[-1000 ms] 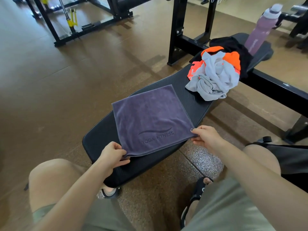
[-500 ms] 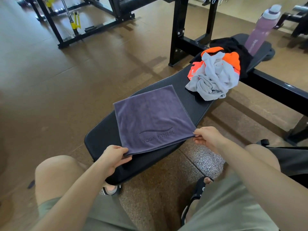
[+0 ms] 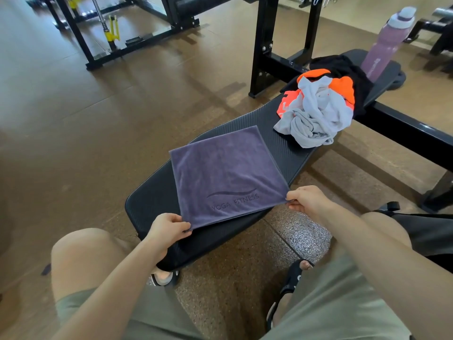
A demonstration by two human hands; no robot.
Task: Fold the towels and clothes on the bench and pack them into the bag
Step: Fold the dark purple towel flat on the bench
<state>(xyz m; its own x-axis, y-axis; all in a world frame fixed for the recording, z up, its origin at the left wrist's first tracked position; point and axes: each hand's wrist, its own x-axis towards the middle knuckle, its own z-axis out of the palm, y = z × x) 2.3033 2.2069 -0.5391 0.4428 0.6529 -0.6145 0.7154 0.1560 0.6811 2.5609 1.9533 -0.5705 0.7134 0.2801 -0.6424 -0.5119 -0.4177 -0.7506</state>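
A purple towel (image 3: 225,175) marked YOGA FITNESS lies folded flat on the near end of the black bench (image 3: 152,200). My left hand (image 3: 169,228) pinches its near left corner. My right hand (image 3: 306,200) pinches its near right corner. Farther along the bench sits a crumpled heap: a grey garment (image 3: 316,114) on top, an orange one (image 3: 343,87) under it, and a black one (image 3: 343,66) behind. A black bag (image 3: 431,231) shows partly at the right edge, by my right knee.
A pink water bottle (image 3: 384,42) stands on the bench's far end. Black rack uprights (image 3: 263,42) rise just behind the bench, and more gym frames (image 3: 81,42) stand at the back left. My knees and sandalled feet are close under the bench's near end.
Both hands keep their pinch on the towel's near corners; the towel has hardly shifted. The view has shifted slightly.
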